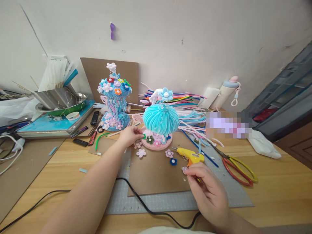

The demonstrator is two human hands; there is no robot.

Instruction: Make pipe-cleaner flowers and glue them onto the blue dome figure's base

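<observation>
A turquoise fuzzy dome [161, 119] topped with flowers stands over a round pink base [159, 147] on a brown board. My left hand [131, 135] is at the base's left edge, fingers drawn together; what they grip, if anything, is too small to tell. Between the fingertips of my right hand [207, 188] is a small lilac flower [185, 170]. Just beyond that hand lies a yellow glue gun [191, 156]. Loose on the board are a pale pink flower [141, 153], a mauve flower [169, 153] and a blue flower [173, 162].
A decorated blue piece [115, 91] stands at the back left. Behind the dome lie bundled fuzzy stems [192, 113]. Red and yellow scissors [237, 170] rest at the right. A black cable [146, 206] crosses the front. A metal bowl [57, 97] sits at the left.
</observation>
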